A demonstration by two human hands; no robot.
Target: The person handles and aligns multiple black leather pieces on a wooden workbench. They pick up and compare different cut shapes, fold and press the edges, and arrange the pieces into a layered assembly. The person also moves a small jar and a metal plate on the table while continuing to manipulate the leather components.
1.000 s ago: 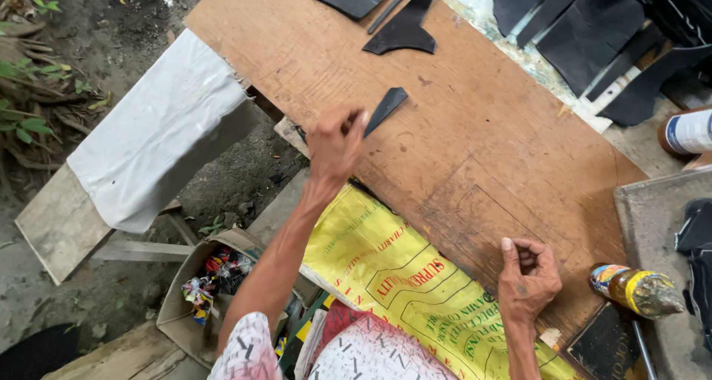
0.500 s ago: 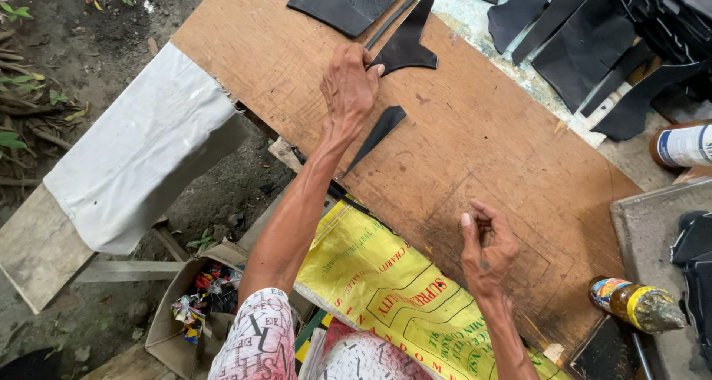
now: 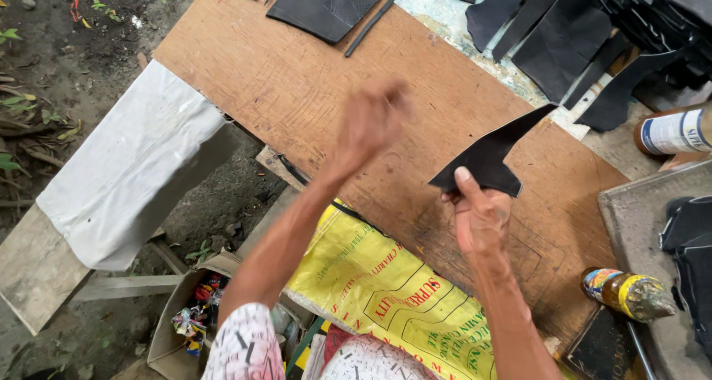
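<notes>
A large brown scuffed wooden board [image 3: 297,91] fills the middle of the scene. A white cloth sheet [image 3: 126,180] drapes over a plank at its left, and a yellow printed woven sack [image 3: 386,291] lies at the near edge. The right hand [image 3: 480,220] pinches a black pointed leather cut-out [image 3: 486,161], lifted just above the board's right part. The left hand [image 3: 371,120] hovers blurred over the board's centre; its grip cannot be told.

left hand [image 3: 368,120] raised, blurred, right hand [image 3: 480,215] pinching
</notes>
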